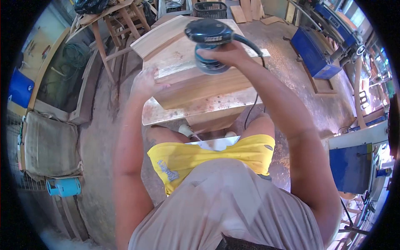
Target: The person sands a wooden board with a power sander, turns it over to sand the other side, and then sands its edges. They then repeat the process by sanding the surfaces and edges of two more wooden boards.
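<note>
My right hand [225, 54] is wrapped round the body of an orbital sander [208, 31], dark on top with a blue-green lower part. The sander's round base sits at the upper face of a thick wooden board [191, 92]. A black cord runs from the sander down past my right forearm. My left hand [146, 84], slightly smeared, grips the left end of the same board, thumb toward the front face. Beneath the board is a stained wooden worktop [166, 116]. Another pale board [160, 39] lies behind it, slanting to the left.
Blue machines [314, 52] stand on the right, on a dusty floor. A wooden trestle [104, 46] is at the back left, near a black crate [210, 10]. On the left are a cloth-covered seat [50, 143] and a light-blue gas cylinder [64, 186].
</note>
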Demonstrator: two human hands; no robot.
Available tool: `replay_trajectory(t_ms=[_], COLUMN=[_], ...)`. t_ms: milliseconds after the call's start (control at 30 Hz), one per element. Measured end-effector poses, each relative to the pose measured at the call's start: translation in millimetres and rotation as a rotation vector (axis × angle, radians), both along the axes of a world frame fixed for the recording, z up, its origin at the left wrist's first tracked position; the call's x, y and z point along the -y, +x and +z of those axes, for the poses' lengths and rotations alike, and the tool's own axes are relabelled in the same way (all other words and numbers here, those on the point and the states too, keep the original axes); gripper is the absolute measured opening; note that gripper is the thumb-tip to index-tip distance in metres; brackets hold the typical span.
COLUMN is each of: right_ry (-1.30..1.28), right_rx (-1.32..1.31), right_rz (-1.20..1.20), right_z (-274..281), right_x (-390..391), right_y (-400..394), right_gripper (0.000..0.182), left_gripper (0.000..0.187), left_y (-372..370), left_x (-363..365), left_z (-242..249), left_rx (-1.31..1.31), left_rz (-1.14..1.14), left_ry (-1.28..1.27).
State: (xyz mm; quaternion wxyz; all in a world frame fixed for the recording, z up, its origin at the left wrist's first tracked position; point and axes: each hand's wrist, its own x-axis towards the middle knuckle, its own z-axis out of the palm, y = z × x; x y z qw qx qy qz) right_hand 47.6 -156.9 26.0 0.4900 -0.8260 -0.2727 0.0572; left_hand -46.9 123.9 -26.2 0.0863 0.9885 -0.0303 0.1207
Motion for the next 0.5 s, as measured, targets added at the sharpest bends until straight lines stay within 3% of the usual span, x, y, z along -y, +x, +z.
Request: replay_trajectory(t_ms=[33, 133, 200, 267, 400, 500], right_ry=[-0.184, -0.176, -0.015, -0.045, -0.07, -0.136], right_rx=[0.074, 0.093, -0.01, -0.036, -0.033, 0.07], right_rz=[-0.072, -0.042, -0.034, -0.035, -0.005, 0.089], right_z=[1.4, 2.2, -0.9, 11.8, -0.3, 7.7], right_x=[-9.7, -12.2, -0.5, 3.5, -24.3, -60.1], right_y=[-0.8, 0.2, 6.5, 2.6, -6.1, -20.5], right_gripper=[0.073, 0.069, 0.067, 0.067, 0.07, 0.071], left_gripper=[0.076, 0.075, 0.072, 0.072, 0.075, 0.076], left_y=[0.0, -3.8, -5.5, -5.1, -8.6, -13.9], left_x=[1.1, -1.5, -8.3, -13.2, -8.7, -11.2], left_z=[0.0, -3.5, -10.5, -17.4, -18.7, -26.3], left_rx=[-0.01, 0.0, 0.019, 0.131, 0.188, 0.21], left_rz=[0.021, 0.037, 0.032, -0.06, -0.03, 0.012], left_ry=[-0.036, -0.11, -0.146, -0.363, -0.486, -0.712])
